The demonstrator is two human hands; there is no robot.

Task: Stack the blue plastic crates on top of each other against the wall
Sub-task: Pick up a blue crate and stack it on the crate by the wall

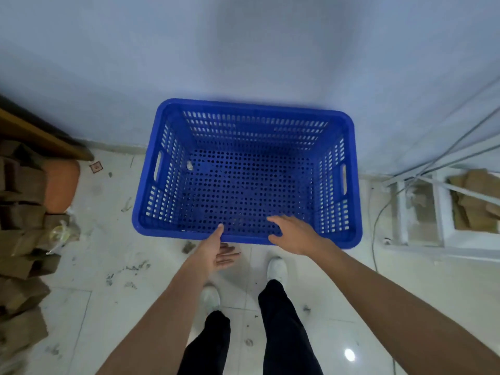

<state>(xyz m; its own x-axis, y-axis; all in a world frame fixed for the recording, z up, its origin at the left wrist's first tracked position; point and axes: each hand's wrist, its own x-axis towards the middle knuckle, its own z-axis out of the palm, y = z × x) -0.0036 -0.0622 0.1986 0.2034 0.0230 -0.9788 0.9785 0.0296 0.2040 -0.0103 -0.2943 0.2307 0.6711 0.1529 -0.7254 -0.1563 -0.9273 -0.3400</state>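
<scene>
The crate sits with its far long side against the wall, open top up and empty. Its height above the floor suggests it rests on something below, probably another crate, but nothing under it is visible. The placement matches the task: long side flush to the wall, handle slots on the short sides.

The left hand is just outside the near rim, palm up, fingers loosely spread, thumb tip at the rim edge. It grips nothing. The right hand lies over the near rim, fingers spread and reaching slightly inside, palm down. It appears to rest on or hover at the rim, not clamp it. This posture probably serves to release or square up the crate.

Open floor lies behind the crate, around the feet. To the left, cardboard boxes and an orange object narrow the side room. To the right, a white frame and cables stand near the crate corner.
</scene>
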